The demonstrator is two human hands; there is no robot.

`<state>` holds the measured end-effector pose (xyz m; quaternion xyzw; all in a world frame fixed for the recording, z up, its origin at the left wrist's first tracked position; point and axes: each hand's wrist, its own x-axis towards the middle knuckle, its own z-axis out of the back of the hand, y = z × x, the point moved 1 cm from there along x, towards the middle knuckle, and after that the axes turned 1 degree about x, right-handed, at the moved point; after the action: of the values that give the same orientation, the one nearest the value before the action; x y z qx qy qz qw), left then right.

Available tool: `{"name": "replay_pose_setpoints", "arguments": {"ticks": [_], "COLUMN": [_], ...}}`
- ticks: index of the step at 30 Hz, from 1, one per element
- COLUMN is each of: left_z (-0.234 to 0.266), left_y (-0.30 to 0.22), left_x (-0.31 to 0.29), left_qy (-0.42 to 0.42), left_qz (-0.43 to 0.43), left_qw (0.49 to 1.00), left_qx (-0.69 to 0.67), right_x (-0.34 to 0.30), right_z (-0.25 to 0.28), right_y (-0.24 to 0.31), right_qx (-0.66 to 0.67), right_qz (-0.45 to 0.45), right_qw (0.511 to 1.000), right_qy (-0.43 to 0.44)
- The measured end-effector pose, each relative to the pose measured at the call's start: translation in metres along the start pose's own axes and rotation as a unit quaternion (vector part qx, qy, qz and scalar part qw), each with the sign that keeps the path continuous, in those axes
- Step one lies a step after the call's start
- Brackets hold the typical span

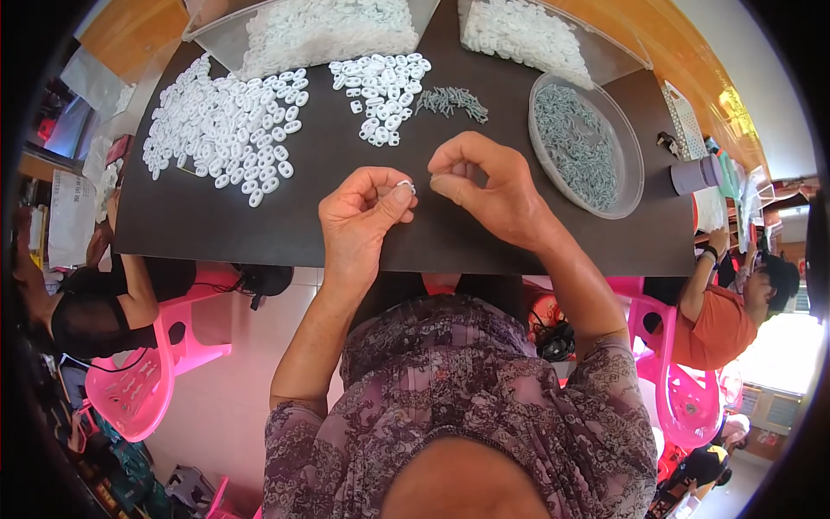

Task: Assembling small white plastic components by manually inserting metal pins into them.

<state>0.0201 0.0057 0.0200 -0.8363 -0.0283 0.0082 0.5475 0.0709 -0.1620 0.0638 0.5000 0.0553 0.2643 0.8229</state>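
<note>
My left hand [356,216] pinches a small white plastic piece [406,183] between thumb and forefinger, over the table's near part. Just to its right, my right hand [506,195] is closed with thumb and fingertips together; whatever they may hold is too small to make out. The two hands are close but apart. Beyond them lies a small group of white oval plastic pieces with holes [380,91], and beside that a little heap of grey screws [453,101]. A larger heap of the same white pieces [229,130] spreads at the left.
Right of my hands stands a clear round tub [637,169] of grey screws [572,143]. Two clear bins of white pieces [328,35] [523,39] line the dark table's [294,216] far side. A purple-grey cup [694,176] is at the right edge. People sit at both sides.
</note>
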Motion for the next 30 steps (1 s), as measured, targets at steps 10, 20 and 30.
{"name": "replay_pose_setpoints", "arguments": {"ticks": [10,20,30], "left_z": [-0.007,-0.007,-0.004], "left_y": [-0.001,0.0,-0.001], "left_x": [-0.009,-0.012,-0.017], "left_qy": [-0.009,-0.017,-0.028], "left_qz": [0.001,-0.003,-0.036], "left_qw": [1.0,0.999,0.997], "left_qx": [0.005,0.027,0.069], "right_x": [-0.006,-0.008,-0.007], "right_z": [-0.009,-0.013,-0.016], "right_y": [0.002,0.003,0.003], "right_qx": [0.106,0.096,0.142], "right_qz": [-0.001,-0.062,-0.082], "right_qw": [0.994,0.993,0.986], "right_qy": [0.004,0.009,0.017]}}
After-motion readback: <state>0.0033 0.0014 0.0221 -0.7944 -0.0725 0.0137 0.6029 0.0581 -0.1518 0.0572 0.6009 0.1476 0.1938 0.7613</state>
